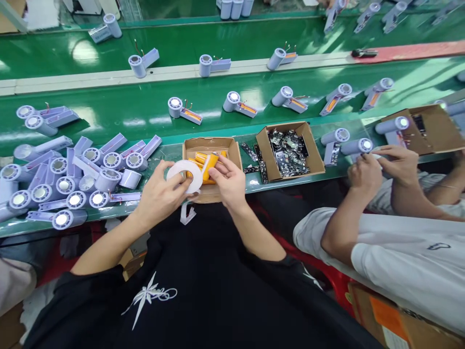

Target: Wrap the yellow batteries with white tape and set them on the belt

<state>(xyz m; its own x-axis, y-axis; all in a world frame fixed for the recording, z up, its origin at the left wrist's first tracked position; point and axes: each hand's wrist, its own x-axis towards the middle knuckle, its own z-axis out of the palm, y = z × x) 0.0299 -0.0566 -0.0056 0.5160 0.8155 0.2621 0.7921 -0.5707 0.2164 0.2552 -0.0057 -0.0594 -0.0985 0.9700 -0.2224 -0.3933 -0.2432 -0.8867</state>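
Note:
My left hand (163, 191) is closed on a roll of white tape (194, 170), with its fingers around the roll's centre hole. A bit of orange shows by the hole, too small to make out. Between the thumb and fingers of my right hand (230, 182) is an orange cylindrical battery (209, 166), tilted and right beside the roll, with a pale strip along its side. Both hands are over a small cardboard box (212, 143) where several more orange batteries (199, 157) lie. A curled white strip (187, 214) hangs below my left hand against the black shirt.
Many lilac fan housings with handles (109, 177) are heaped at left. A carton of black circuit boards (288, 152) is right of the battery box, with loose boards (260, 165) between. More housings (234, 102) stand on the green conveyor (119, 104). A co-worker's hands (366, 172) work at right.

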